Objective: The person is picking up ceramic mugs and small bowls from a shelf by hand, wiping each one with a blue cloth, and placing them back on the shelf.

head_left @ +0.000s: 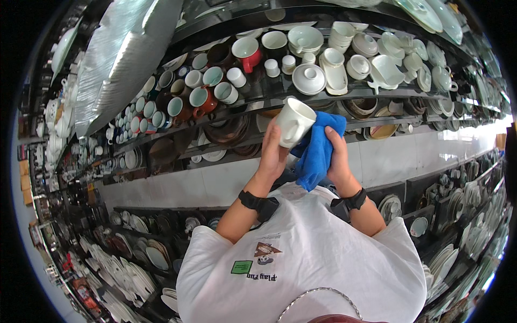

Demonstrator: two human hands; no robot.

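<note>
A white ceramic mug (291, 125) is held tilted in my left hand (273, 149), its mouth up and its handle facing me. My right hand (338, 155) grips a blue cloth (317, 149), which hangs in folds down towards my shirt. The upper part of the cloth lies close against the right side of the mug; whether they touch is hard to tell. Both hands are in front of the shelf edge. Beyond them stand a white lidded bowl (309, 78), a small white cup (236, 77) and a red mug (246, 52).
The dark shelf (258, 87) ahead is crowded with cups, bowls and lidded pots. Brown bowls (228, 129) sit on a lower shelf. A large silver leaf-shaped piece (121, 60) juts in at upper left. Racks of plates (133, 278) stand behind me, across a pale tiled floor (226, 177).
</note>
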